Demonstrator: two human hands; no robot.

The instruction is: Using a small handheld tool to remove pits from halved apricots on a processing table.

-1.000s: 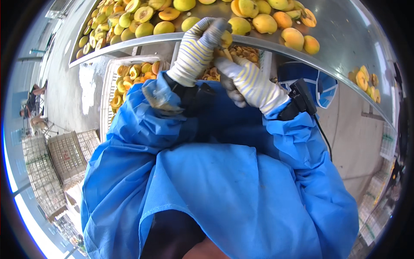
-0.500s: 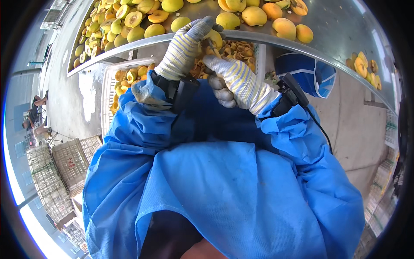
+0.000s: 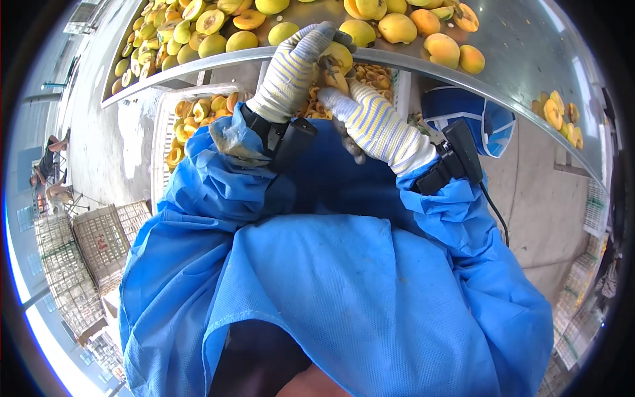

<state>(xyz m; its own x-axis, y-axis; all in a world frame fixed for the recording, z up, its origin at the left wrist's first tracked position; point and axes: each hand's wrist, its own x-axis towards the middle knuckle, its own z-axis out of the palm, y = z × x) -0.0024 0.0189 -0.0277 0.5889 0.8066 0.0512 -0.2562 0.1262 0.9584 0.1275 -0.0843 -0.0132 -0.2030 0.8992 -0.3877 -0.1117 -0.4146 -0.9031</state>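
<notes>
My left hand (image 3: 286,78), in a striped knit glove with grey fingertips, is closed around a yellow peach (image 3: 340,57) just in front of the table edge. My right hand (image 3: 383,129), gloved alike, is closed with its thumb up by the peach. A small brownish-orange piece (image 3: 335,77) shows between the hands; whether it is part of a tool or of the fruit is unclear. What the right fingers grip is hidden. Below the hands lie many small orange-brown fruit pieces (image 3: 377,77). Whole and halved peaches (image 3: 397,28) rest on the metal table (image 3: 509,49) beyond.
A white crate (image 3: 159,142) of peach halves stands at the left below the table. A blue and white bag-like item (image 3: 456,109) is under the table at the right. Stacked plastic crates (image 3: 102,241) stand far left, near a seated person (image 3: 53,159).
My right hand has turned, its lower fingers now mostly tucked out of sight. The brownish-orange piece between the hands shows larger. My left hand keeps hold of the peach.
</notes>
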